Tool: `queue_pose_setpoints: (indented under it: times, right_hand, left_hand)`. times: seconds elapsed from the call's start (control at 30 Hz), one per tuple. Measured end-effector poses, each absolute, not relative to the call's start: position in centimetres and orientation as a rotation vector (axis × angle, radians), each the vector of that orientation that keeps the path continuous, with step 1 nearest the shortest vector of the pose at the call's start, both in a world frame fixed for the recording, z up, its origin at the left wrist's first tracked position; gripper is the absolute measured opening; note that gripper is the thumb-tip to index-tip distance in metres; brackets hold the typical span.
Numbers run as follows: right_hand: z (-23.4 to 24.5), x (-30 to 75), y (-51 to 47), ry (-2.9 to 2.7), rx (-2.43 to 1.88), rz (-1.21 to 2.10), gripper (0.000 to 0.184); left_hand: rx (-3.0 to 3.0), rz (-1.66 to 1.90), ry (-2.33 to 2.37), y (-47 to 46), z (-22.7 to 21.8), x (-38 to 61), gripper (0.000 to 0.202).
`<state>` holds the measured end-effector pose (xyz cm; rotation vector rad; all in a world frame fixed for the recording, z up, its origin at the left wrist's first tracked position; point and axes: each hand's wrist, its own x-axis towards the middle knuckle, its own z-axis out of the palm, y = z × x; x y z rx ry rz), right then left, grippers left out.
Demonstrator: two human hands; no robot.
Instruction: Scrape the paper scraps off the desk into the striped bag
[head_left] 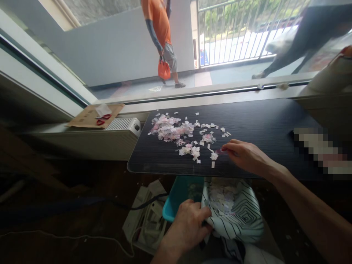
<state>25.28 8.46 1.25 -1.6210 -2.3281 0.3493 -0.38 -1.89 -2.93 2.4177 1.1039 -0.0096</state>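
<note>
My right hand [249,156] is over the dark table, its fingers pinched on a small, thin, purplish see-through piece [220,151] whose kind I cannot make out. The piece's tip touches or nearly touches a few small white labels [214,156]. A loose heap of small white and pink labels [172,127] spreads over the table's left half. Below the front edge, my left hand [189,223] grips the rim of a pale cloth bag [246,216] with black line patterns. Many similar small pieces [221,196] lie inside the bag.
A turquoise bin [171,205] stands beside the bag, left of it. Red-handled scissors [103,119] lie on cardboard [82,116] at the sill. The black table [258,124] meets a window; a person in orange [159,25] is outside. A blurred-out patch covers the table's right end.
</note>
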Motion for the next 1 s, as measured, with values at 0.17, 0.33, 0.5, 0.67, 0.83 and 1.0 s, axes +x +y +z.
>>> queue_pose_setpoints:
  times: [0.17,0.33,0.5,0.67,0.83,1.0]
  right_hand:
    - [1.2,25.3,8.5,-2.294,-1.739,0.307,0.026]
    - [1.2,25.7,8.2,-2.234,-1.761,0.367,0.025]
    - [1.6,26.1,7.5,-2.191,-1.957,0.348,0.021]
    - [1.7,25.6,7.1,-2.126,-1.98,0.472,0.019]
    - [1.2,25.7,7.4,-2.103,-1.94,0.616,0.021]
    - [1.0,26.6,7.6,-1.953,-2.042,0.508,0.024]
  left_hand:
    - [2.422,0.03,1.073,-1.9,-3.0,-0.4,0.006]
    - [2.427,0.01,1.089,-1.9,-2.9,-0.3,0.01]
    - [2.427,0.005,1.084,-1.8,-2.8,-0.1,0.009]
    - [2.43,-0.021,1.071,-1.7,-2.7,0.0,0.007]
    - [2.423,0.021,1.066,-1.8,-2.8,-0.1,0.006]
    - [2.431,0.015,1.068,-2.0,-3.0,-0.1,0.004]
